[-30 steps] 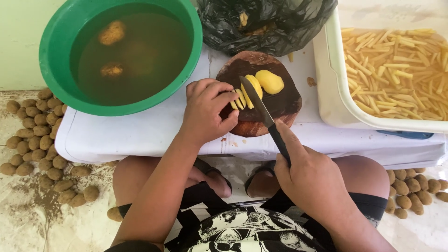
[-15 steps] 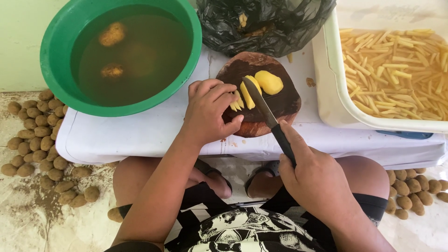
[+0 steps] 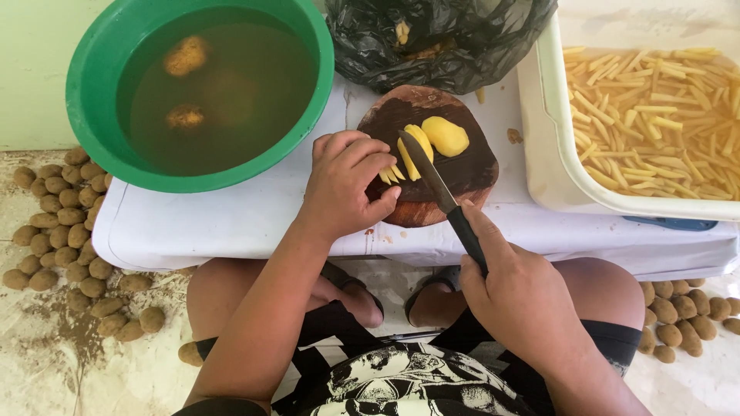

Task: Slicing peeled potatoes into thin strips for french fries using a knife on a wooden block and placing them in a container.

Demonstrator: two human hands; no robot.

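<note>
Left hand (image 3: 343, 185) pressed down on the cut potato strips (image 3: 390, 172) at the near-left part of the round wooden cutting board (image 3: 462, 173), fingers curled together over them, seemingly to keep the pieces from sliding under the blade. Right hand (image 3: 520, 296) clamped around the black handle of a kitchen knife (image 3: 432, 177), blade angled across the board with its tip against a standing potato slice (image 3: 412, 150), just beside the uncut peeled potato half (image 3: 445, 135). Board set at the front edge of the white-covered table (image 3: 231, 219), close to the body and so within easy reach. Behind it, a black plastic bag (image 3: 439, 38) with peel scraps; to the left, a green basin (image 3: 200, 92) of murky water with potatoes soaking; to the right, a white tub (image 3: 551, 146) full of cut fries (image 3: 655, 115). Unwashed potatoes (image 3: 62, 223) heaped on the floor on both sides. Against half a second ago, hardly any change: knife and both hands in nearly the same place, strips shifted only slightly under the fingers.
</note>
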